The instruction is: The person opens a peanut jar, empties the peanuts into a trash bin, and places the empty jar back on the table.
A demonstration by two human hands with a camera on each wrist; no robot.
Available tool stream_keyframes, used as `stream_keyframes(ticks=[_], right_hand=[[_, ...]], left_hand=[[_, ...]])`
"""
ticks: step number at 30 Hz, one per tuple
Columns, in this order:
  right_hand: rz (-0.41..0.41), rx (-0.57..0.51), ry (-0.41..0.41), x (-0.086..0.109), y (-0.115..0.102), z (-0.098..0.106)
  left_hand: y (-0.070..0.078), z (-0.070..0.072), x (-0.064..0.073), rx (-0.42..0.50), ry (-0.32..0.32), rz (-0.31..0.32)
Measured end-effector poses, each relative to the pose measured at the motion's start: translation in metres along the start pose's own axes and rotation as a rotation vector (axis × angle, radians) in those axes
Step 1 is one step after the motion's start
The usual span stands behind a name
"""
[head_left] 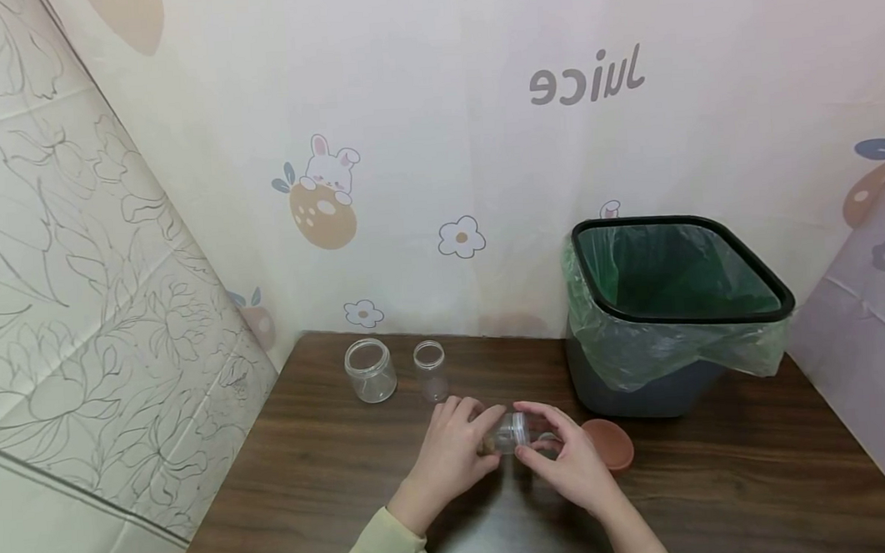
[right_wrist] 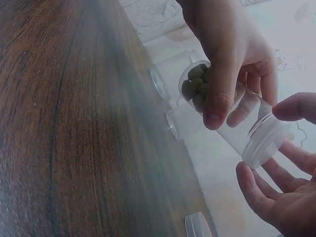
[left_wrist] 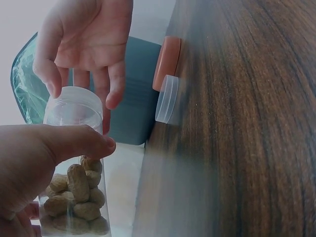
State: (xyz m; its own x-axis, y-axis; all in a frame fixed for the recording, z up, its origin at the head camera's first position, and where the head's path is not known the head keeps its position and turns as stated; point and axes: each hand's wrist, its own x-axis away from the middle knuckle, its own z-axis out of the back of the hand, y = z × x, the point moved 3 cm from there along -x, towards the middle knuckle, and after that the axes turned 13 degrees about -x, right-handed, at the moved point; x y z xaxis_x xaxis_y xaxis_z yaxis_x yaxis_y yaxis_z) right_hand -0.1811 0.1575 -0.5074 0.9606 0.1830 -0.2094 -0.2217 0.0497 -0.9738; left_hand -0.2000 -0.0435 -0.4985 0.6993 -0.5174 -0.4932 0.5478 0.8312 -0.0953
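Above the table, my left hand (head_left: pixel 452 451) grips a clear jar (head_left: pixel 507 434) around its body, thumb across the side. Peanuts (left_wrist: pixel 78 197) fill the jar's lower part. The jar is tilted, its top toward my right hand (head_left: pixel 565 458). My right thumb and fingertips pinch the jar's translucent, ringed top (right_wrist: pixel 266 140) from opposite sides. Beside the right hand, a round orange-brown lid (head_left: pixel 609 445) lies on the table. A clear lid (left_wrist: pixel 167 101) stands close to it in the left wrist view.
Toward the back left of the wooden table (head_left: pixel 333 483) stand a wide clear jar (head_left: pixel 373 380) and a narrower clear jar (head_left: pixel 431 369), both without lids. A grey bin (head_left: pixel 644 391) with a green liner occupies the back right, against the patterned wall covering (head_left: pixel 418 102).
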Motion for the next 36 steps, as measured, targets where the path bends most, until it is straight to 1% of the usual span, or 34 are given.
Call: stream_keyframes(ticks=[2, 5, 14, 19, 22, 28, 36], right_hand=[[-0.004, -0.003, -0.003, 0.000, -0.001, 0.000], [-0.034, 0.003, 0.000, -0.001, 0.000, 0.000], [-0.205, 0.060, 0.087, -0.002, 0.003, 0.001], [-0.274, 0.084, 0.116, -0.003, 0.005, 0.001], [-0.296, 0.094, 0.122, -0.003, 0.007, 0.000], [-0.307, 0.095, 0.127, -0.003, 0.010, -0.001], [-0.312, 0.083, 0.135, -0.002, 0.011, -0.002]], left_hand=[[0.000, 0.000, 0.000, -0.002, 0.001, -0.001], [-0.001, 0.001, -0.001, -0.001, 0.000, -0.001], [0.000, -0.001, 0.000, -0.011, 0.023, -0.004], [0.000, -0.004, 0.000, -0.012, 0.022, -0.004], [0.000, -0.005, 0.000, -0.011, 0.012, -0.003], [0.001, -0.007, 0.000, -0.016, -0.019, -0.004], [0.002, -0.007, 0.001, -0.017, -0.013, -0.009]])
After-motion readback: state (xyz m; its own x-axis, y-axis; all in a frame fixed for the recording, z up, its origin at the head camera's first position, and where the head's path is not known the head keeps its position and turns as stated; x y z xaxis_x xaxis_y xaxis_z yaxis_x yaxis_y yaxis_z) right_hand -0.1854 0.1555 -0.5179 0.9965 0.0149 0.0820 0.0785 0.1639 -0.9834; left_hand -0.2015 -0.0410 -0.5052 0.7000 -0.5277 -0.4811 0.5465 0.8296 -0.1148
